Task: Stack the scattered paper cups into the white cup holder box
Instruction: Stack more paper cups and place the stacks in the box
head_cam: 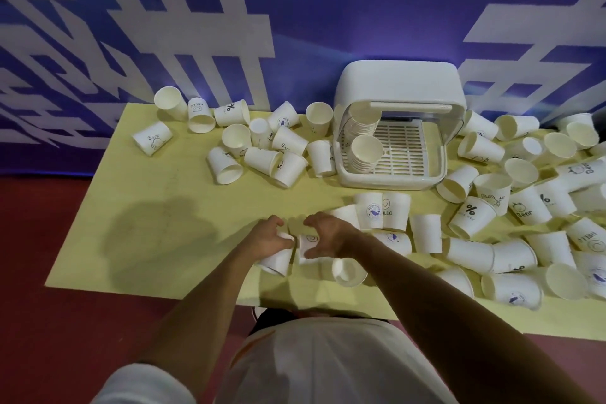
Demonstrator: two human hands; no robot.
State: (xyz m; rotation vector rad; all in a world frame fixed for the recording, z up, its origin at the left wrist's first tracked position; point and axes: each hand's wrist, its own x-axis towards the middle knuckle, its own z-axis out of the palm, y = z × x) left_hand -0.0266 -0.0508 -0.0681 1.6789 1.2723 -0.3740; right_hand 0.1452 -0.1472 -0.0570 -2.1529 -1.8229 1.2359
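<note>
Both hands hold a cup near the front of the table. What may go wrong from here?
1. The left hand grips a cup, the right hand a smiley cup; squeezing hard while nesting them may crush a rim.
2. A loose cup lies on its side near the front edge of the table, beside the right forearm; a nudge may roll it off.
3. The stacks in the white box look tilted; added cups may tip them.

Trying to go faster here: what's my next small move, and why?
Probably nest the two cups: the left hand grips a cup, the right hand grips a smiley cup beside it, and the box already holds nested stacks.
</note>
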